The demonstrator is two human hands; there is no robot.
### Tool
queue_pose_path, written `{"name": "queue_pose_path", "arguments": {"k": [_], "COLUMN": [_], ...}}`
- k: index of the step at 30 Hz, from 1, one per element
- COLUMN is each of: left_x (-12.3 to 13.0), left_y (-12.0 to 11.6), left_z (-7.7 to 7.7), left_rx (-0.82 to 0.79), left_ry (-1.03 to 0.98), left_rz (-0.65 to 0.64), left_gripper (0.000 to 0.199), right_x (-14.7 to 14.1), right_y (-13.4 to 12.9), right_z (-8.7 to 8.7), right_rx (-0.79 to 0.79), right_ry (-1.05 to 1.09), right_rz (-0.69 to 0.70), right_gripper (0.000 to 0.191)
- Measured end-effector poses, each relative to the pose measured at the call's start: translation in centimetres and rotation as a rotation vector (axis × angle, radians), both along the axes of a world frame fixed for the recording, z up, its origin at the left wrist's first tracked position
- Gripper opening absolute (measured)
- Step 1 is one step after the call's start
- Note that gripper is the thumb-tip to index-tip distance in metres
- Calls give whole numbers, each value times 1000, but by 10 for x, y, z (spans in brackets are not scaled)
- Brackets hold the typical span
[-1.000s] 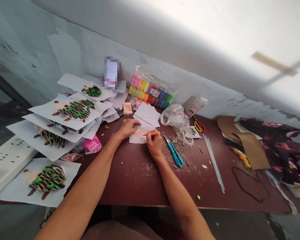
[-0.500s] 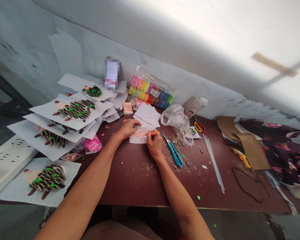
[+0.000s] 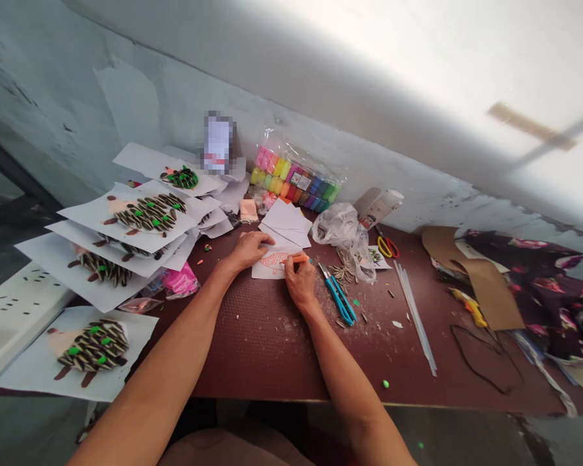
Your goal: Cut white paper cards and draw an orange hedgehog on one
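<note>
A white sheet of paper lies on the dark red table, bearing an orange line drawing of a rounded, patterned body. My right hand is closed round an orange marker, its tip at the right part of the drawing. Resting on the sheet's upper left side, my left hand lies flat with its fingers stretched out. More white sheets are spread just beyond the drawing. Right of my right hand lie a blue utility knife and scattered sunflower seeds.
Stacked hedgehog pictures made with seeds fill the left. Packaged coloured clay leans on the wall. A clear plastic bag, scissors, glue sticks and a yellow glue gun lie to the right.
Almost nothing differs. My right hand keeps the marker on the drawing and my left hand stays on the sheet.
</note>
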State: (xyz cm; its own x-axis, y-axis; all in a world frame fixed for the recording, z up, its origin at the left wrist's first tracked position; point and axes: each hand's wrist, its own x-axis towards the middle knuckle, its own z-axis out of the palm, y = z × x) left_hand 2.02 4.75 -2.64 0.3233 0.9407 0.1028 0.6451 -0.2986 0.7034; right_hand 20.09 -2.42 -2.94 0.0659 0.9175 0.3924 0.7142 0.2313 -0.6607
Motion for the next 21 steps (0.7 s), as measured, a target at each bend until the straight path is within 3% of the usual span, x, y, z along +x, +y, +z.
{"name": "queue_pose_path", "arguments": {"k": [10,21], "left_x": [1,0], "left_y": [0,0], "left_z": [1,0], "left_rx": [-2,9], "left_ry": [11,20], "left_rz": [2,-3], "left_gripper": [39,39], "right_x": [0,-1], "right_y": [-1,-1], "right_z": [2,2], "right_rx": [-8,11], "right_ry": [-1,-24], "right_rz": [43,3], "right_gripper": [24,22]}}
